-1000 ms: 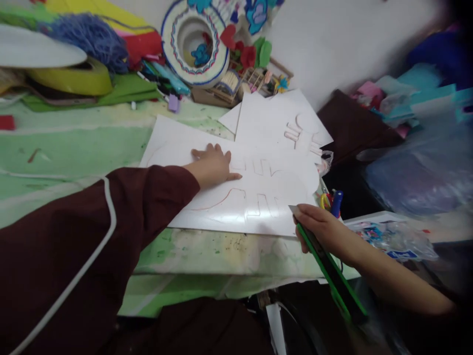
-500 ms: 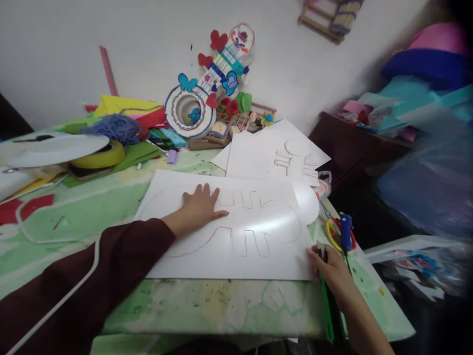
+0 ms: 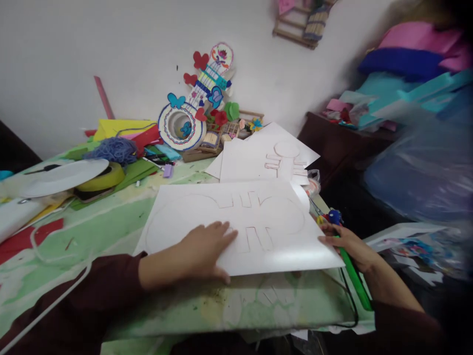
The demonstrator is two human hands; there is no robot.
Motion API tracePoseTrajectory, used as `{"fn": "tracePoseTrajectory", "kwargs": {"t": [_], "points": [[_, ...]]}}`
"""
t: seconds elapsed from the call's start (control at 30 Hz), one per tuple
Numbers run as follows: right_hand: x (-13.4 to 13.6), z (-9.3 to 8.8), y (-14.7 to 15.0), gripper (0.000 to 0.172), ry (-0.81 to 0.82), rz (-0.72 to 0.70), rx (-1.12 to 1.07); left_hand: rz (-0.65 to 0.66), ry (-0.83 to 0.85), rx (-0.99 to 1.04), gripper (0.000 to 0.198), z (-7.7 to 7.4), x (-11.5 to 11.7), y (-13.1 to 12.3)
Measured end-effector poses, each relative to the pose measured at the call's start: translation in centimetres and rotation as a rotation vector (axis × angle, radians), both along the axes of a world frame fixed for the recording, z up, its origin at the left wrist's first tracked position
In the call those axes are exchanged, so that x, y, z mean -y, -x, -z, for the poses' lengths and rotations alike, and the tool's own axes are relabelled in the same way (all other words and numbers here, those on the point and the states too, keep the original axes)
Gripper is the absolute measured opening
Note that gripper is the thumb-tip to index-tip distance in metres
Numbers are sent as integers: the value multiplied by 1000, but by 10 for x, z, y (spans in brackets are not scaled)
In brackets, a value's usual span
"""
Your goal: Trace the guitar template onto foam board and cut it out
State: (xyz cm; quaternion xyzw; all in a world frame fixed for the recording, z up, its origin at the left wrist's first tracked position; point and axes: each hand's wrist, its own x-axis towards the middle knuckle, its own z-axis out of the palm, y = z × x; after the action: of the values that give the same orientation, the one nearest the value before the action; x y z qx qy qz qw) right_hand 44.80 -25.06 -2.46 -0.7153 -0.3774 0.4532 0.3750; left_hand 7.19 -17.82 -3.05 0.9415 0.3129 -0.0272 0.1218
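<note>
A large white sheet of card (image 3: 192,222) with pencilled outlines lies in front of me, its right front corner bent and raised. My left hand (image 3: 203,249) rests on it with spread fingers, the thumb at the front edge. At the right edge, my right hand (image 3: 343,241) has its fingertips against the card. The same hand is closed around what looks like a green utility knife (image 3: 354,278), its handle slanting toward me; its tip is hidden. A black cord (image 3: 355,308) loops below it. Scissors (image 3: 320,212) lie partly hidden behind that hand.
Behind the card are more drawn sheets (image 3: 244,158) and a decorated paper guitar (image 3: 162,123) against the wall. A white plate (image 3: 66,180), yellow tape roll (image 3: 103,177) and blue yarn (image 3: 114,149) stand left. A white cable (image 3: 55,308) crosses my left sleeve. Plastic bags (image 3: 406,177) are at right.
My left hand has slid from the card's upper part to its front edge. My right hand has come up with the green knife, and the card's right front corner has lifted.
</note>
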Motion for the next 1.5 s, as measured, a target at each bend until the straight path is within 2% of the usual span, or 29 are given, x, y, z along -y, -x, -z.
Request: {"fn": "tracePoseTrajectory", "kwargs": {"t": [0.03,0.1,0.2,0.27,0.33,0.4,0.47,0.5,0.57,0.63,0.7,0.8,0.9,1.03,1.1,1.17,1.27,1.33,1.5], "points": [[-2,-11,-3,50,-31,9,-29,10,0,1,100,2,8,-3],[-7,-35,-5,51,-88,14,-80,-67,-35,61,91,8,15,-11],[-16,-68,2,47,-236,61,-140,-216,-93,283,56,5,3,-17],[-23,-86,11,38,-360,60,-228,-288,-156,440,46,-14,-12,-10],[-32,-98,22,34,-459,36,-356,-355,-253,559,40,-44,-26,7],[-42,-101,36,33,-511,38,-501,-442,-346,673,33,-76,-37,26],[-51,-94,54,33,-512,62,-651,-498,-368,904,25,-101,-47,44],[-54,-88,65,32,-489,61,-730,-546,-349,1060,23,-109,-52,50],[-59,-70,86,32,-428,46,-879,-614,-210,1422,23,-115,-63,57],[-58,-52,104,30,-349,42,-1009,-591,39,1755,26,-111,-72,57],[-56,-40,117,26,-301,18,-1085,-572,299,1943,30,-99,-77,53],[-53,-39,127,23,-376,30,-1115,-657,560,2011,29,-74,-76,44],[-56,-55,132,22,-520,120,-1019,-705,699,1981,30,-52,-69,33],[-63,-82,146,16,-796,156,-628,-712,822,1911,33,-38,-63,19],[-64,-90,160,13,-895,124,-313,-732,864,1899,34,-34,-60,13],[-64,-90,174,16,-900,55,43,-758,906,1895,35,-28,-54,8],[-67,-79,190,18,-794,-177,379,-799,985,1906,38,-13,-44,5],[-73,-67,193,19,-711,-312,427,-828,1031,1932,40,-2,-39,4],[-89,-37,188,18,-544,-442,551,-904,1186,1909,46,26,-39,1]]}}
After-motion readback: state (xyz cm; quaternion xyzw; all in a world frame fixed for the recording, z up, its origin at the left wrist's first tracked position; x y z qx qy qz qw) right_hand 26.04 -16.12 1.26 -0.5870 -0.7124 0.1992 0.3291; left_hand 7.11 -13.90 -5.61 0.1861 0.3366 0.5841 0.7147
